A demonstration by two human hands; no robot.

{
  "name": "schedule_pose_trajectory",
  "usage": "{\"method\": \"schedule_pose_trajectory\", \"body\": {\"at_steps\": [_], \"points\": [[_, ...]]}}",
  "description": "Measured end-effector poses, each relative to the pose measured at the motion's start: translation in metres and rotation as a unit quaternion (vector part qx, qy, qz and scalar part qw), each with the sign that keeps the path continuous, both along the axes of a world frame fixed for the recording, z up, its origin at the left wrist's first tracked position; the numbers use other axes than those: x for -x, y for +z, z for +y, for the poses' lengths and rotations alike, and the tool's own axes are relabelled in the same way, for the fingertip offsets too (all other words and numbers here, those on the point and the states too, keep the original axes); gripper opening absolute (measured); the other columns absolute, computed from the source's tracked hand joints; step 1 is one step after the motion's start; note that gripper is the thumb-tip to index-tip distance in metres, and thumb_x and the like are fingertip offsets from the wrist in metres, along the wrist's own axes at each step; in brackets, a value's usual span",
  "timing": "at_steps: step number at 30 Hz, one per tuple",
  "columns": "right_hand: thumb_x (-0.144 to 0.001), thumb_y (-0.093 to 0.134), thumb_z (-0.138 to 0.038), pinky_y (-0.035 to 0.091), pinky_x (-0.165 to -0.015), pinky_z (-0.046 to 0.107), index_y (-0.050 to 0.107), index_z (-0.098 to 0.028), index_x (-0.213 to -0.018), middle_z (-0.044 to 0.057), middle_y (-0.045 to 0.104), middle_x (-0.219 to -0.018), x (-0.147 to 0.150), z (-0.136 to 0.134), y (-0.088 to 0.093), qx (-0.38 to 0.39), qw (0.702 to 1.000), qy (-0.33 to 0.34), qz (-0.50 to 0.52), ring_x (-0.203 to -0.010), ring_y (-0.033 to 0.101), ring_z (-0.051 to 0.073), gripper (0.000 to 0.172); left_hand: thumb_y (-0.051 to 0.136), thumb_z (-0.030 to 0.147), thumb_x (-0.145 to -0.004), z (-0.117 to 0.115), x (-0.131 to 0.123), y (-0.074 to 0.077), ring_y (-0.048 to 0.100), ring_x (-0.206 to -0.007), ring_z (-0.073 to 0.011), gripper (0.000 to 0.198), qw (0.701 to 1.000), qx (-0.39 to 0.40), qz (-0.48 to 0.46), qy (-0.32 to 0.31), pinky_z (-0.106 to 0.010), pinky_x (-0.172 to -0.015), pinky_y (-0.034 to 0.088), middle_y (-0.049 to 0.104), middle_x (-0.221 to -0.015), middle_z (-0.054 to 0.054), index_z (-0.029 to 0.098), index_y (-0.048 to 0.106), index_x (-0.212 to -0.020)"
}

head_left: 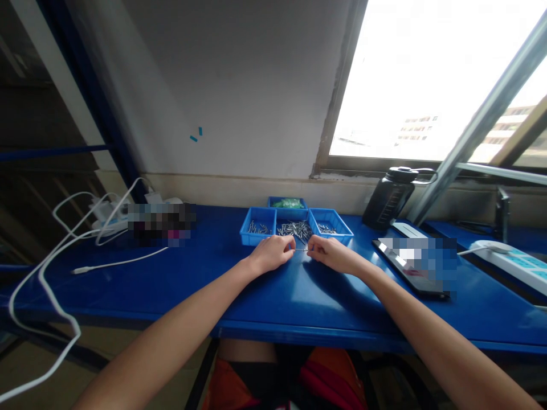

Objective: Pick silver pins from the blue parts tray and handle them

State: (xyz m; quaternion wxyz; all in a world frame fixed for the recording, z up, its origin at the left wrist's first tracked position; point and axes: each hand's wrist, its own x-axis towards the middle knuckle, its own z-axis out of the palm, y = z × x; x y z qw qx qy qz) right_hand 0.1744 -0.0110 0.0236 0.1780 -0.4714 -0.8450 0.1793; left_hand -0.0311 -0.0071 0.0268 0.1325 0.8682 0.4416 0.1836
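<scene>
My left hand point(273, 253) and my right hand point(331, 253) face each other just in front of the blue bins, fingers pinched. A thin metal rod point(301, 249) spans the gap between them, one end in each hand; its exact kind is too small to make out. Right behind my hands, the middle blue bin point(292, 214) holds a heap of slim metal pieces point(296, 229). The left bin point(257, 212) contains a few similar pieces, and the right bin point(331, 215) has some more. Behind these, a smaller blue bin point(306, 201) holds green packets point(287, 203).
A black bottle point(387, 199) stands at the back right, with a dark tablet-like device point(405, 267) in front of it. Further right lies a white power strip point(513, 263). White cables point(47, 273) loop over the left side of the blue table point(192, 290).
</scene>
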Motion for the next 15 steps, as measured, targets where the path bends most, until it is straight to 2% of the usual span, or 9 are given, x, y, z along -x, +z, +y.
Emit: {"method": "schedule_pose_trajectory", "body": {"at_steps": [7,15], "points": [[-0.081,0.047,-0.030,0.035,-0.050,0.021,0.051,-0.020,-0.085,-0.003,0.057,-0.060,0.0001,0.0003,0.0004,-0.007,1.000,0.001,0.011,-0.053,0.049,0.011,0.011,0.048,0.029,-0.079,0.0001,-0.0002,0.0002,0.058,-0.070,-0.0154,0.015,1.000,0.002,-0.003,0.004,-0.022,-0.059,0.040,0.063,-0.074,0.000,0.020,0.058,-0.085],[-0.085,0.042,-0.040,0.035,-0.050,0.022,0.057,-0.020,-0.088,0.000,0.059,-0.061,0.0009,-0.0025,0.0051,0.003,1.000,0.010,0.001,-0.053,0.051,0.011,0.025,0.048,0.026,-0.079,-0.0007,-0.0007,0.0012,0.058,-0.069,-0.0143,0.013,1.000,-0.004,-0.014,0.006,-0.022,-0.060,0.040,0.063,-0.072,0.001,0.021,0.058,-0.085]]}}
